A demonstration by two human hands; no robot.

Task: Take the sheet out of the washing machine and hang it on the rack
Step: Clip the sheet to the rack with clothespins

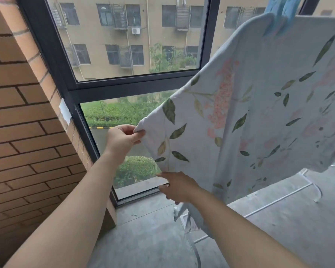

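In the head view, the floral sheet (pixel 259 113) hung draped over the rack (pixel 317 192), filling the right half of the frame. Its free edge slanted from a corner at centre-left down to the lower centre.

The left hand (pixel 122 139) pinched that corner between thumb and curled fingers, so the cloth lay up and to the right of it. The right hand (pixel 177 187) sat lower on the same edge with a fingertip touching it. Its other fingers were turned away, so I could not tell whether it gripped.

The next move was probably drawing the edge leftward to spread it.

The rack's top bar was hidden under the cloth, and only its pale legs showed at lower right. The frame cut off a blue cloth (pixel 282 14) at the upper right.
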